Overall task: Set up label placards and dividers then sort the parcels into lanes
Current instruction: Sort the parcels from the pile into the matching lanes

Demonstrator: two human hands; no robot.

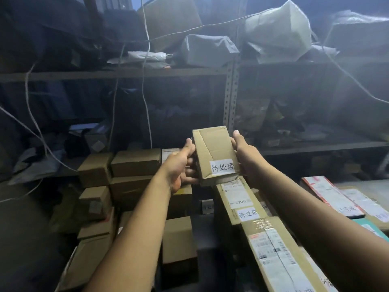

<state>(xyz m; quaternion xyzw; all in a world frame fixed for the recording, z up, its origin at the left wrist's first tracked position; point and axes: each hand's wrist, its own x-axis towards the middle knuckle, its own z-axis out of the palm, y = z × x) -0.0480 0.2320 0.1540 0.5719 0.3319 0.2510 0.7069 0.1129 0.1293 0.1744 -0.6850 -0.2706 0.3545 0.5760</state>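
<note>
rack: grey slotted-steel shelving rack (230, 91) beyond the fingertips, loaded with grey poly-bag parcels (208, 49). Loose white cables (145, 91) hang in front of it.
left stack: plain brown cardboard cartons (134, 163), stacked below and left of the left fingers.
long carton: long brown cardboard carton with a white 待处理 sticker (237, 199), just under the right fingers.
parcel: small brown cardboard box (214, 148), in the air between both hands. Its white 待处理 label (222, 167) is at the near end, facing me.
left hand (179, 165): gripping the box, thumb on the left edge, fingers (189, 171) curled underneath.
right hand (247, 159): holding the right side, thumb up along the edge. I can't see the fingers behind the box.
risk 1: I'd say the near bottom corner looks crushed, so a side squeeze may slip there.
risk 2: reaching forward could snag the cables.
risk 3: set down on the long carton's end, the box may overhang and tip off. The labels match, so the lane looks right.
</note>
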